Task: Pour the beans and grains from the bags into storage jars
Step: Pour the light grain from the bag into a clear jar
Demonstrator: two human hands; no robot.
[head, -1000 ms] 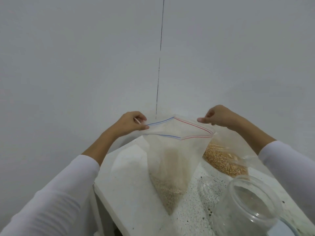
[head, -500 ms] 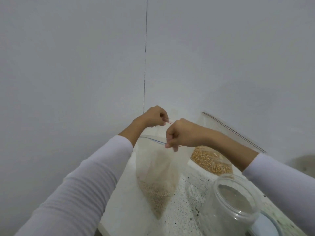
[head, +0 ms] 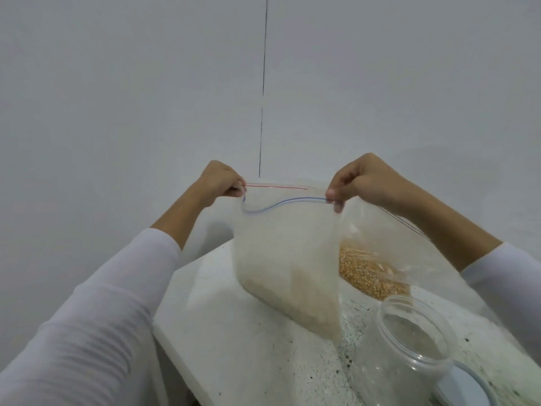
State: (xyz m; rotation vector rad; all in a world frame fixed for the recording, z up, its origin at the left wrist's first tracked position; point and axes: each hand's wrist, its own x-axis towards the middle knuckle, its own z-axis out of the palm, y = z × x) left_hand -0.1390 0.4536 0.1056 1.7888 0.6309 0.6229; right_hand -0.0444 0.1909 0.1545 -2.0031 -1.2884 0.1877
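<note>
1. While the fingers pinch the zip edge, both hands are clenched on the same bag: the left hand (head: 218, 183) grips the top corner where the red strip (head: 275, 186) and blue strip (head: 281, 204) meet, left of frame centre, and the right hand (head: 355, 183) pinches the blue strip at the other end, right of centre.
2. Between the two grips the mouth gapes, the red strip running nearly straight and the blue one sagging toward the camera.
3. Hanging below the fingers, the zip bag (head: 288, 259) is thin, cloudy plastic with pale fine grain (head: 304, 300) settled along its lower edge, which slopes down to the right; that low corner touches or nearly touches the speckled white table (head: 234, 347).
4. The coming pour, I judge, turns on this: the open jar (head: 409, 350) stands at lower right, below the right hand and just right of the bag's low corner, so the mouth must swing down and rightward. The right hand is nearer.
5. The jar is clear, round, ribbed plastic, lidless; a pale lid (head: 465, 391) lies beside it.
6. Behind, a second clear bag (head: 371, 276) holds golden kernels.
</note>
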